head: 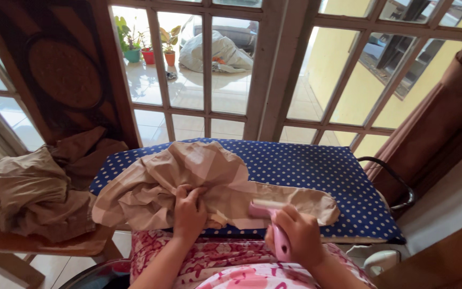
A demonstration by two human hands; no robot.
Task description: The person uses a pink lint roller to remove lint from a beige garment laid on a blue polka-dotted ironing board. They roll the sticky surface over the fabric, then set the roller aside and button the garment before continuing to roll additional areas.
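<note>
at nine o'clock a heap of brown clothes (30,192) sits on a wooden stool (44,247). the beige garment (188,179), light, limp and creased, lies at the centre of the blue dotted ironing board (316,166); its bunched folds look the easiest hold. the left hand (189,211) is clenched on that cloth. at five o'clock the right hand (300,235) is wrapped round a pink lint brush (274,225) resting on the flat sleeve. nothing blocks either hand.

Beige garment (188,176) on polka-dot ironing board (316,166)
</note>
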